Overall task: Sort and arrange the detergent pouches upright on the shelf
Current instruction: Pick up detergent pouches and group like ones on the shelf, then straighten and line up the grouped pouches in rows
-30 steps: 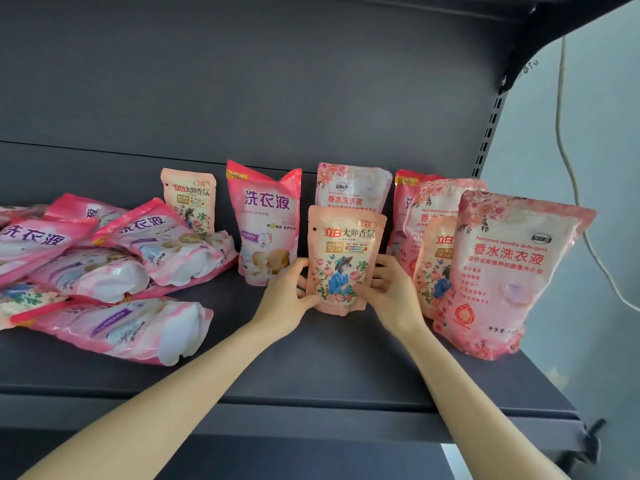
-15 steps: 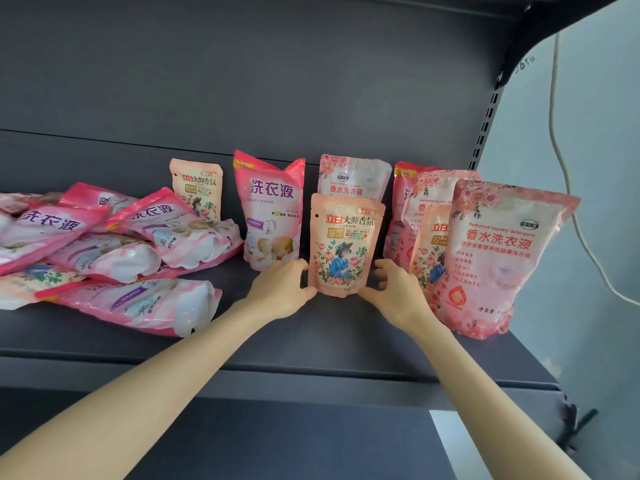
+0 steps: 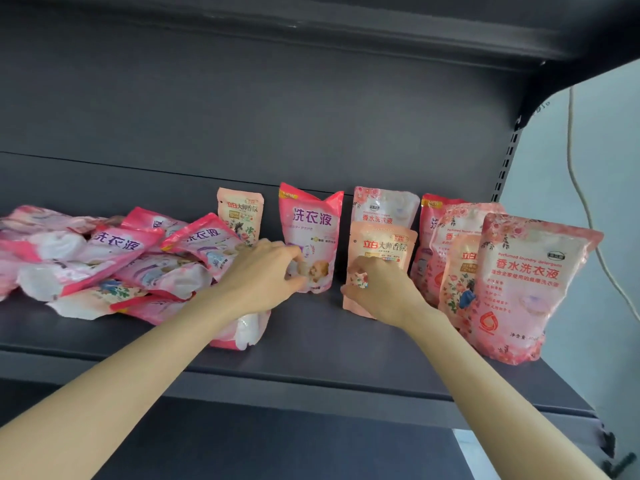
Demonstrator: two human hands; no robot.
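On the dark grey metal shelf [image 3: 311,341], the left hand [image 3: 263,271] has shifted off to pinch the upright bright pink plastic detergent pouch [image 3: 311,220]. At its three o'clock, the right hand [image 3: 381,292] alone now grips the small peach floral plastic pouch [image 3: 384,245], standing mid-shelf.

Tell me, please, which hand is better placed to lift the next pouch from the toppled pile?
Left. The left hand is at the bright pink plastic detergent pouch, right beside the toppled pile of pink pouches; the right hand holds the small peach floral pouch, farther away.
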